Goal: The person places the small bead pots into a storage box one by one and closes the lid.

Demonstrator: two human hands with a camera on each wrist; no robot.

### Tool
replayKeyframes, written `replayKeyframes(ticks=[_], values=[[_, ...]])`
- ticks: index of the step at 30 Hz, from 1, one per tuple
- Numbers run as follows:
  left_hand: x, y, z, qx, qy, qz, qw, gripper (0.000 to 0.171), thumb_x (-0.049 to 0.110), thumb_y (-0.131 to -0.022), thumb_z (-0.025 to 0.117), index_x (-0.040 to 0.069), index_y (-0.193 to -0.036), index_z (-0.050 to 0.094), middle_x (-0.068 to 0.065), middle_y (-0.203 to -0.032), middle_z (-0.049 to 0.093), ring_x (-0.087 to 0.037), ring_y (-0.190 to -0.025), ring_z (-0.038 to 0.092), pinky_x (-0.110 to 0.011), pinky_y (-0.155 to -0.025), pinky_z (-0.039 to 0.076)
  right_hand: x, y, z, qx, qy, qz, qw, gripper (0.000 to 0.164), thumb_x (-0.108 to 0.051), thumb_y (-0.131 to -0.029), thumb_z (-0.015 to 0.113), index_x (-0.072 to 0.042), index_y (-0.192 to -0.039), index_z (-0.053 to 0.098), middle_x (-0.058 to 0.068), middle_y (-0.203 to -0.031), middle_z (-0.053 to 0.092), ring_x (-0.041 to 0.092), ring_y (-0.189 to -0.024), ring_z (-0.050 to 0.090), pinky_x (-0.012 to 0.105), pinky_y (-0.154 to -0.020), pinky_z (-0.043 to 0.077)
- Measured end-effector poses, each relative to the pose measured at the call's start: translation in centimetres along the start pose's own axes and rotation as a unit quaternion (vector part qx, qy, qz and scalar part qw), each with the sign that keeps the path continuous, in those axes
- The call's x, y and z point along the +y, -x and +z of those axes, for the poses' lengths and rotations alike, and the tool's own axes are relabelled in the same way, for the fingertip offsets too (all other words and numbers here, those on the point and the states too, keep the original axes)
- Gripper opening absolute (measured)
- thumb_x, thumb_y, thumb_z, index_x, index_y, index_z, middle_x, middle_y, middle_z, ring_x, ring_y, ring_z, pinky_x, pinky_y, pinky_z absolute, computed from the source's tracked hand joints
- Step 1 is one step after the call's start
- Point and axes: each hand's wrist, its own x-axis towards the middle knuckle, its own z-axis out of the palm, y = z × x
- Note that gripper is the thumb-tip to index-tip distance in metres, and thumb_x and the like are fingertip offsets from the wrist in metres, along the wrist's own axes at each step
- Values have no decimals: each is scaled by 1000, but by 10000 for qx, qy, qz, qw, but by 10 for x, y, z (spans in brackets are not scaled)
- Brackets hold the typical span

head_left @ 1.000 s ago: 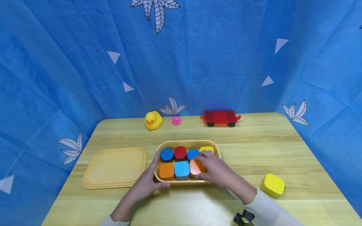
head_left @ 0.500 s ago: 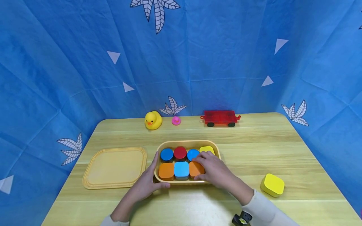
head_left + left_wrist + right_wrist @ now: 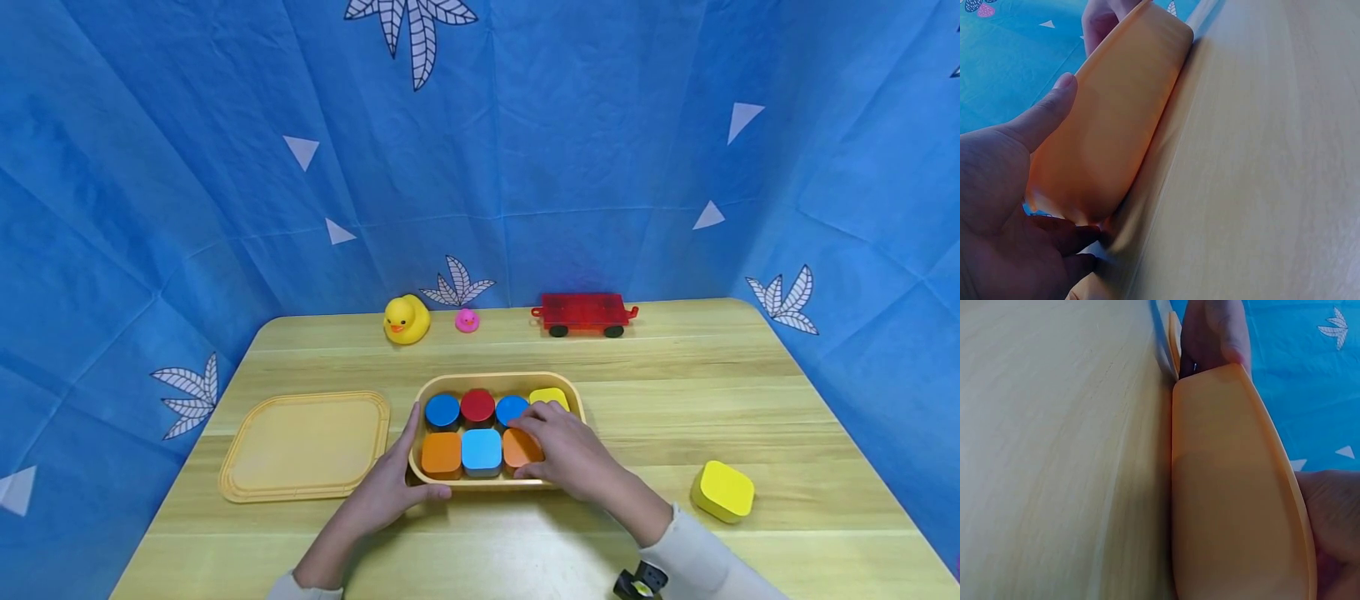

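Observation:
An orange-yellow plastic box stands on the table with two rows of coloured blocks inside. My left hand holds its left end, thumb along the near rim and fingers at the end wall; in the left wrist view the thumb lies by the rim. My right hand reaches into the box and pinches an orange square block at the front right. Left of that sit a light blue block and another orange block. Behind are blue and red round blocks, a second blue one and a partly hidden yellow block.
A flat lid-like tray lies left of the box. One yellow block rests on the table at right. Along the back edge stand a yellow duck, a small pink duck and a red toy wagon. Blue cloth hangs behind.
The orange block under my right hand has settled slightly lower and to the left, beside the light blue one. My right hand shifted a little left with it; my left hand stayed put.

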Motion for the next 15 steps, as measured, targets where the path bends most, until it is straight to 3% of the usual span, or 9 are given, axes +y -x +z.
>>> replayKeyframes(ticks=[5, 9, 15], values=[[0, -1, 0, 0, 35, -17, 10000, 124, 46, -82, 86, 34, -166, -5, -10, -172, 11, -39, -157, 16, -63, -122, 19, 3, 6, 0, 433, -481, 10, 9979, 63, -35, -79, 91, -13, -134, 69, 1, -121, 62, 21, -113, 56, 41, -92, 56], [0, 0, 0, -3, 96, -28, 9999, 124, 45, -82, 86, 34, -166, -5, -10, -172, 11, -39, -157, 15, -63, -123, 19, 10, 17, -6, 978, -1024, 0, 9899, 62, -31, -81, 90, -13, -135, 68, 1, -122, 63, 18, -112, 58, 38, -90, 57], [0, 0, 0, -19, 115, -24, 9999, 124, 45, -82, 86, 33, -166, -5, -9, -173, 10, -38, -157, 14, -62, -123, 18, 30, 40, -20, 1473, -928, 86, 9847, 62, -27, -80, 91, -12, -135, 67, 0, -125, 63, 19, -113, 60, 40, -90, 58]])
